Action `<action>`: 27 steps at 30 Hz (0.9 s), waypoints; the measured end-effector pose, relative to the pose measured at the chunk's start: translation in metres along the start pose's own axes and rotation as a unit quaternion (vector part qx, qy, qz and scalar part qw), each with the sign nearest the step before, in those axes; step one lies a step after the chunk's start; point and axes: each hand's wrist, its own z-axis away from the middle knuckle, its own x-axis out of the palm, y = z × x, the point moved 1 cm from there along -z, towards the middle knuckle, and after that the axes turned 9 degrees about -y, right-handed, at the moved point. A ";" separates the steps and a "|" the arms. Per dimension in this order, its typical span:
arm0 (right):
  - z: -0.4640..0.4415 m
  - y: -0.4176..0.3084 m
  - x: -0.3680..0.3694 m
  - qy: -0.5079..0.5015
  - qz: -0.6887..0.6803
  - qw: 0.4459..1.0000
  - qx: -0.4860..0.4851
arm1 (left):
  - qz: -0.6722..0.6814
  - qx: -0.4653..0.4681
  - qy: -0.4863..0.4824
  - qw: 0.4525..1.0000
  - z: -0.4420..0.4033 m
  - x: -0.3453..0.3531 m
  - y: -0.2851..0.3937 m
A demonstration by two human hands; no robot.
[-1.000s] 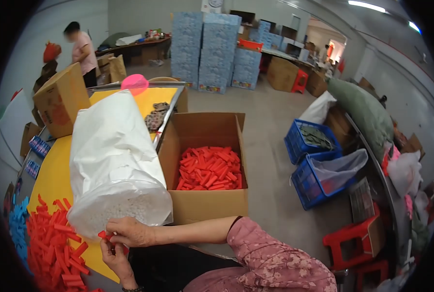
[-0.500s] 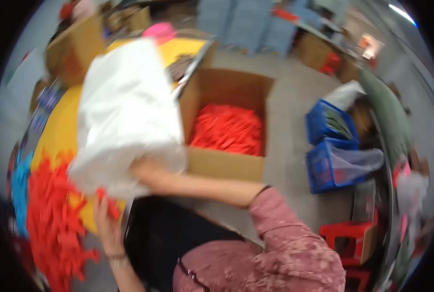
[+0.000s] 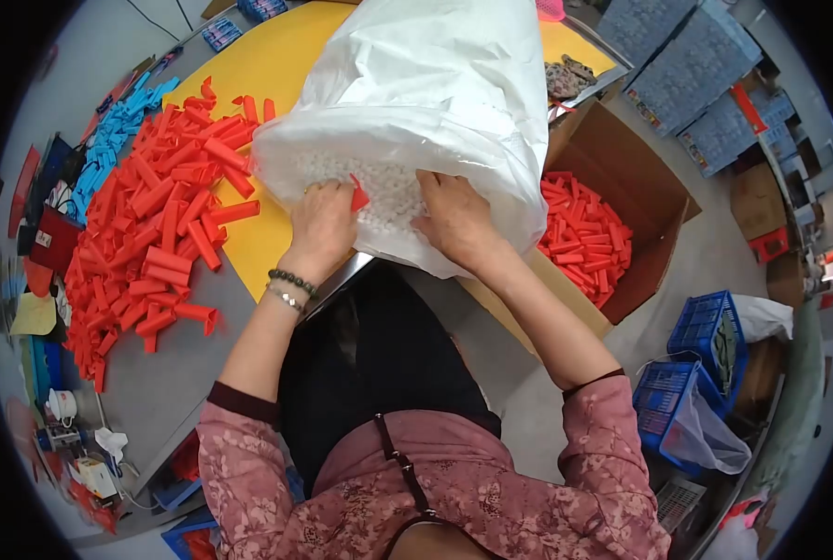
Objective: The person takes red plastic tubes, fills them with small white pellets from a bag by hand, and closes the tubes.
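Note:
A large white bag (image 3: 426, 70) lies with its mouth toward me, and small white pieces (image 3: 384, 191) show inside. At the left of the mouth, my left hand (image 3: 325, 219) is closed on a red piece (image 3: 359, 194), its back toward me. My right hand (image 3: 454, 215) reaches into the mouth's right side, over the white pieces; its fingertips are partly hidden, and its thumb is apart from the fingers. A big heap of red pieces (image 3: 155, 219) lies left of the bag. More red pieces (image 3: 584, 233) fill a cardboard box (image 3: 654, 210) on the right.
Blue pieces (image 3: 108, 140) lie behind the red heap on the table, which has a yellow sheet (image 3: 248, 65). Two blue crates (image 3: 664, 397) stand on the floor at the right. Stacked blue boxes (image 3: 692, 65) are at the back right. A small machine (image 3: 62, 434) sits at the lower left.
The view has swung left and down. My left hand has moved up to the bag's mouth with the red piece. My right hand, earlier at the red piece, is now inside the mouth.

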 end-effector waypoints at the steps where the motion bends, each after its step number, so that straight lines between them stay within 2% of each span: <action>1: -0.005 0.001 0.001 -0.015 -0.004 1.000 0.000 | -0.002 -0.001 -0.024 1.000 -0.008 0.002 -0.002; 3: -0.016 0.003 0.002 -0.043 -0.011 0.999 -0.001 | -0.005 -0.001 -0.069 0.998 -0.021 0.003 -0.003; 6: -0.030 0.006 0.010 0.005 -0.087 0.996 -0.030 | 0.047 0.013 -0.059 0.997 -0.031 0.000 0.007; 11: -0.050 0.011 0.002 -0.062 -0.237 0.969 0.039 | 0.125 -0.060 -0.043 0.989 -0.040 0.002 0.011; 14: -0.060 0.027 0.014 -0.066 -0.238 0.969 0.014 | 0.178 -0.082 -0.040 0.980 -0.039 -0.001 0.009; 16: -0.058 0.025 0.005 -0.095 -0.281 0.955 0.010 | 0.241 -0.100 -0.032 0.965 -0.037 -0.004 0.005; 18: -0.053 0.023 -0.008 -0.172 -0.382 0.907 0.041 | 0.330 -0.126 -0.028 0.935 -0.034 0.000 0.001; 20: -0.078 0.056 0.035 -0.068 -0.204 0.975 -0.053 | 0.381 -0.137 -0.011 0.914 -0.032 0.003 -0.003; 22: -0.080 0.051 0.032 -0.001 -0.142 0.985 -0.095 | 0.406 -0.139 0.020 0.903 -0.031 0.002 -0.003; 27: -0.077 0.042 0.021 0.032 -0.289 0.952 -0.095 | 0.425 -0.099 0.085 0.896 -0.028 0.004 0.000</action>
